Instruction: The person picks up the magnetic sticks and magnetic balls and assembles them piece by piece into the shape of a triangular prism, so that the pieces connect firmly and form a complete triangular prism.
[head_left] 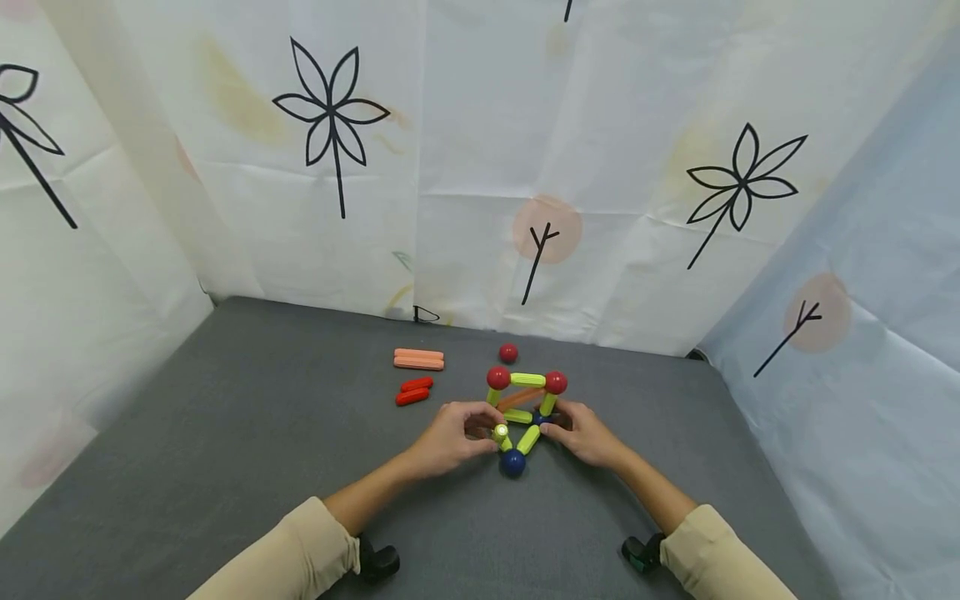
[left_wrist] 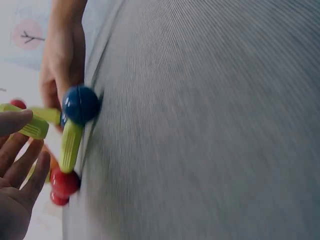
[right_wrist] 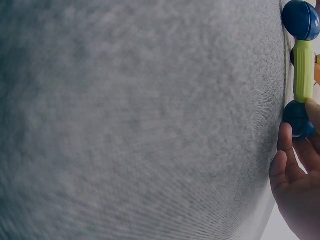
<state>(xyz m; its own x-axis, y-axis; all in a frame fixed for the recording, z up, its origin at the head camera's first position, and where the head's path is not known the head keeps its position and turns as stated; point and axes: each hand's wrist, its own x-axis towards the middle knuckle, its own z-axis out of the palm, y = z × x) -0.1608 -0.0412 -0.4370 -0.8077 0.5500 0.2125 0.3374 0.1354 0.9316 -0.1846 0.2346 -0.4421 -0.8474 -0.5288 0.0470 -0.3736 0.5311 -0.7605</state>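
Head view. Left grip (head_left: 453, 437): thumb and fingers pinched about one yellow-green rod (head_left: 501, 432), seen end-on. Right grip (head_left: 588, 437): thumb and fingers clamped on a dark blue ball (head_left: 542, 421). Between the two grips: one rod-and-ball frame (head_left: 528, 439), set on the grey surface (head_left: 300, 417). On the near side of both grips: front blue ball (head_left: 513, 463), linked by a slanting rod to the ball in the right grip. Beyond both grips: two red balls, left-hand one (head_left: 498, 377) and right-hand one (head_left: 555, 382), bridged by a yellow-green crossbar (head_left: 527, 380); below the crossbar, an orange piece (head_left: 522, 397), partly hidden. Farther beyond, apart from the frame: loose red ball (head_left: 508, 353). Beyond the left grip, off to its left: two orange rods (head_left: 418, 363), side by side; nearer, two short red rods (head_left: 415, 392).

Left wrist view. Pinched rod between thumb and fingers of the left grip, front blue ball near, right grip behind that ball.

Right wrist view. Thumb and fingertips of the right grip about the held blue ball, low at the surface; slanting rod leading away to the front blue ball.
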